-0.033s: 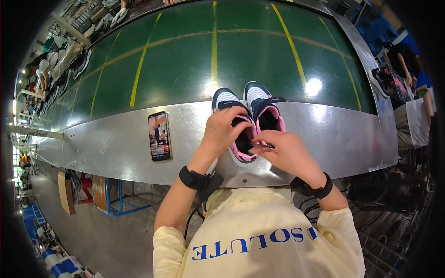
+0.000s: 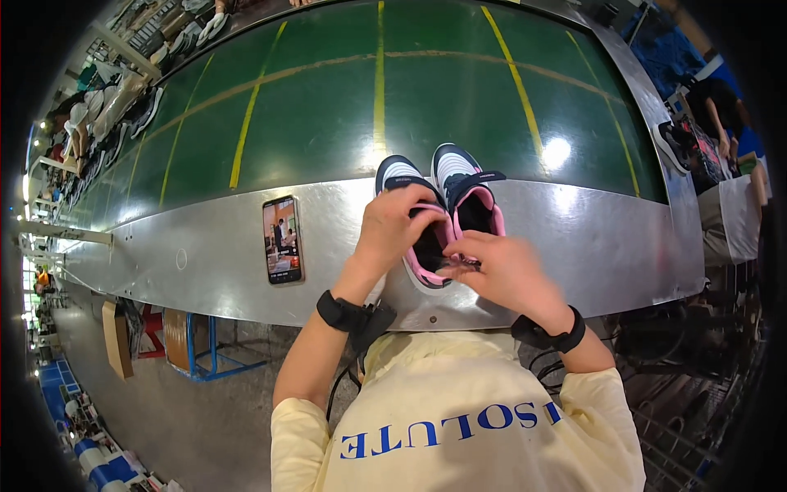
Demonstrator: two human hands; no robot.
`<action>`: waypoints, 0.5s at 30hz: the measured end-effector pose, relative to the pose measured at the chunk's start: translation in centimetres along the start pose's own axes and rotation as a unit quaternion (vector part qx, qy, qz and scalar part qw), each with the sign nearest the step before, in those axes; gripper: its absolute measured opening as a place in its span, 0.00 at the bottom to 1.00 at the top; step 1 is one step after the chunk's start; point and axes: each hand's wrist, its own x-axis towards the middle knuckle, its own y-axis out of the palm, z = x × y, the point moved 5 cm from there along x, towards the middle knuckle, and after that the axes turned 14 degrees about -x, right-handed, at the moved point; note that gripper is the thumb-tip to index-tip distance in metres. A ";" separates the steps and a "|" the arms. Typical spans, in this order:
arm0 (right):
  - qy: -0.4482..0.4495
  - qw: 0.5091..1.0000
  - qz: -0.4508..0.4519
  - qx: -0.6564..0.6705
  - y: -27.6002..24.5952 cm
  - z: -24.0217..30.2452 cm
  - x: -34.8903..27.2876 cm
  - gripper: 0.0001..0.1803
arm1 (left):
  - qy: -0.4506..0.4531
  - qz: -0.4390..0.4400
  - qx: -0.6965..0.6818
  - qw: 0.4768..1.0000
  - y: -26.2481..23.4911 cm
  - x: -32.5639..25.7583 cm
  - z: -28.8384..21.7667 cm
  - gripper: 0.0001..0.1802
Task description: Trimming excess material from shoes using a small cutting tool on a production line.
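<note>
- Along the near edge of the bench (image 2: 205, 271), about midway, the left shoe (image 2: 400, 168) and the right shoe (image 2: 473, 193) stand close side by side, heels on the steel margin, toes reaching over the green belt (image 2: 311, 123) toward the far edge.
- Left hand (image 2: 392, 220): grip closed on the left shoe near its tongue, thumb at the mouth.
- Right hand (image 2: 510, 266): fingers bunched at the left shoe's rear collar; whether they pinch lining or something small cannot be told.
- Technique, judged from this pose: the left hand best serves as a steady anchor, keeping the mouth spread, while the right works with fingertips alone; a light touch should spare the pink lining from creasing.
- Containers: the left shoe's dark interior is partly masked by fingers, contents unclear; the right shoe's opening is pink-rimmed and dark within, no insert discernible.
- Below the bench's near edge, toward its left, stands a brown carton-like panel (image 2: 117, 340); any inside is hidden.
</note>
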 end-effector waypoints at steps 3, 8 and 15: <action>0.006 0.999 0.011 -0.037 1.2 -0.5 -0.3 0.15 | -0.099 -0.081 -0.101 0.987 -0.9 1.4 2.3 0.09; 0.013 0.999 0.007 -0.031 1.2 -0.7 -0.4 0.13 | -0.260 -0.154 -0.187 0.935 -1.9 1.5 8.2 0.12; 0.013 0.999 0.017 -0.032 0.8 -0.8 -0.3 0.12 | -0.413 -0.125 -0.424 0.796 -0.9 0.7 9.6 0.16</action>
